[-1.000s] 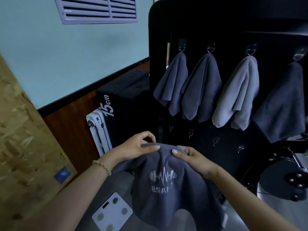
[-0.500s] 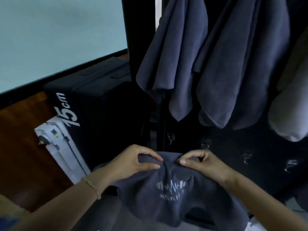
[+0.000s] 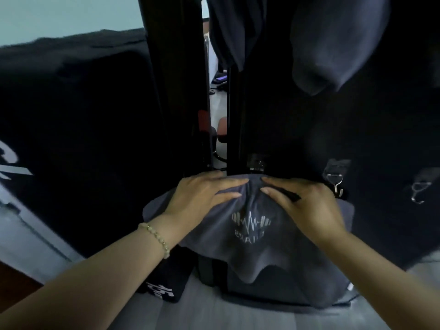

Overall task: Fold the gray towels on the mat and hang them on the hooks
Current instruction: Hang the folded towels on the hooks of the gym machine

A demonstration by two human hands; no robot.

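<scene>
A folded grey towel (image 3: 252, 244) with a white logo hangs from both my hands in front of a black hook panel (image 3: 297, 129). My left hand (image 3: 204, 196) and my right hand (image 3: 307, 203) pinch its bunched top edge, fingertips nearly meeting. That edge sits directly under a lower-row hook (image 3: 256, 163), which is dim and partly hidden. Two more bare metal hooks (image 3: 334, 181) (image 3: 419, 192) follow to the right. Above, the bottoms of two hung grey towels (image 3: 235, 32) (image 3: 333, 44) dangle.
A big black padded box (image 3: 83, 127) with white lettering stands at the left. A black upright post (image 3: 176, 79) and a narrow gap (image 3: 215, 103) separate it from the panel. Grey floor (image 3: 214, 310) lies below.
The view has moved closer and lower toward the lower hook row. Both hands have carried the towel's top edge up against the panel under the leftmost lower hook.
</scene>
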